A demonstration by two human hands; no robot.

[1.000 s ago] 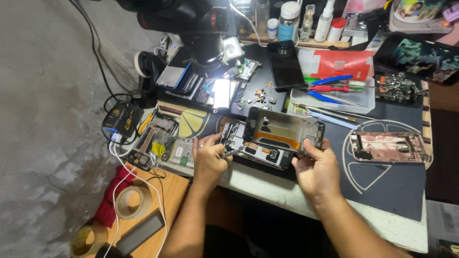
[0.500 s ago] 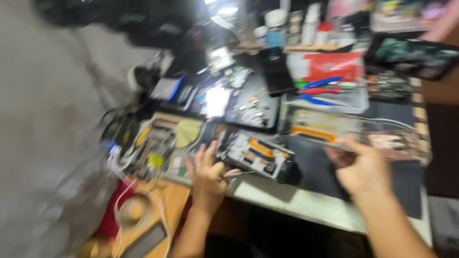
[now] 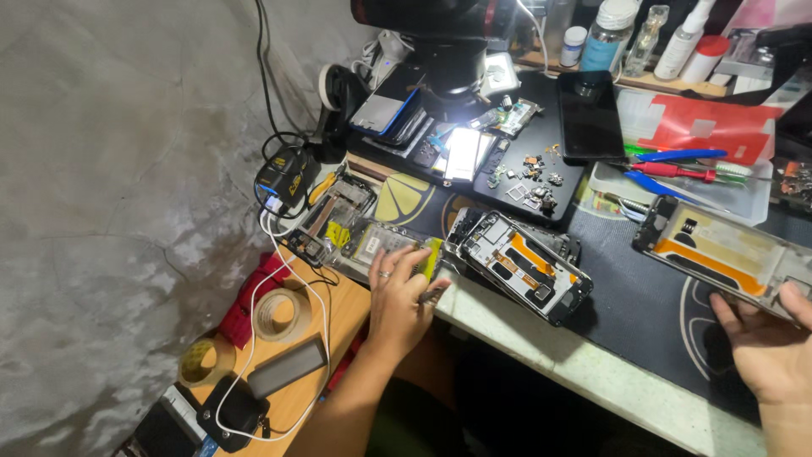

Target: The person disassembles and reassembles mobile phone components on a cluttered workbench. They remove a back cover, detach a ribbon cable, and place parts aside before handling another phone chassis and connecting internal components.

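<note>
An opened phone (image 3: 526, 267) with orange and black parts lies face-up on the dark mat (image 3: 651, 313) near the table's front edge, touched by neither hand. My left hand (image 3: 396, 298) rests just left of it, fingers curled around a small dark tool (image 3: 431, 294), fingertips by a yellow-green part (image 3: 432, 256). My right hand (image 3: 768, 347) is at the far right. Its thumb and fingers grip the near edge of a second opened phone frame (image 3: 719, 252), which is pale with an orange patch.
A microscope (image 3: 452, 38) with a lit stage stands at the back, with a black phone (image 3: 589, 114), bottles (image 3: 605, 34), a red sheet (image 3: 710, 123) and tools in a tray (image 3: 677, 173). Tape rolls (image 3: 279, 313) and cables lie on the lower wooden shelf at left. The wall is close on the left.
Both hands held the opened phone a second ago. It now lies on the mat; my right hand has moved right to the second phone frame, and my left hand has drawn back left.
</note>
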